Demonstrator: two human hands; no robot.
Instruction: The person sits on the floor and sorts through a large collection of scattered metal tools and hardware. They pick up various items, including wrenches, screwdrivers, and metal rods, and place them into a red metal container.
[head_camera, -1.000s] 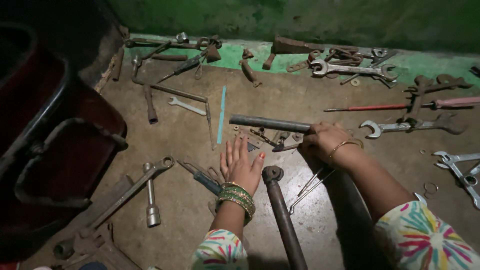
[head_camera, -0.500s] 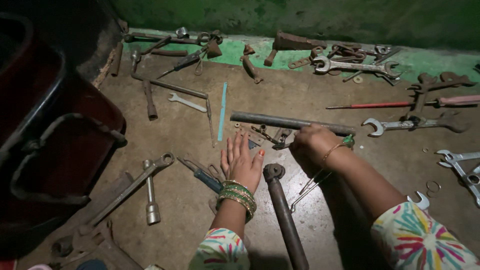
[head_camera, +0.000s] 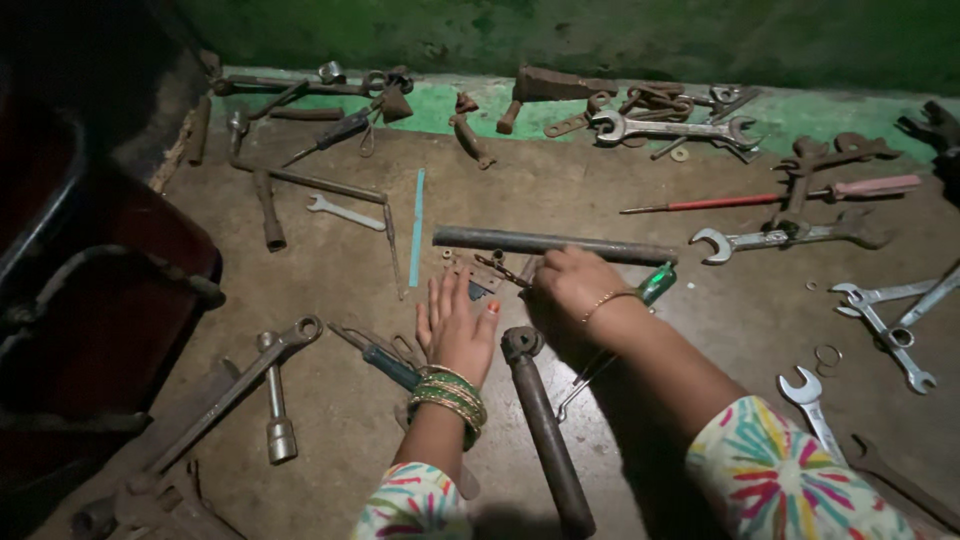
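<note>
We look down from a single head-worn camera onto a brown floor (head_camera: 620, 200) strewn with tools, the view tilted forward toward a green wall (head_camera: 600, 35) along the floor's far edge. Our left hand (head_camera: 455, 325) and right hand (head_camera: 572, 285) sit near mid-frame, close below the lens, patterned sleeves entering from the bottom edge. A dark red chair (head_camera: 90, 300) fills the left side. Only this one view covers the scene.

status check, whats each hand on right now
Left hand flat on the floor, fingers spread, holding nothing. Right hand closed on a green-handled screwdriver, at small rusty parts. Long grey pipe lies just beyond.
</note>
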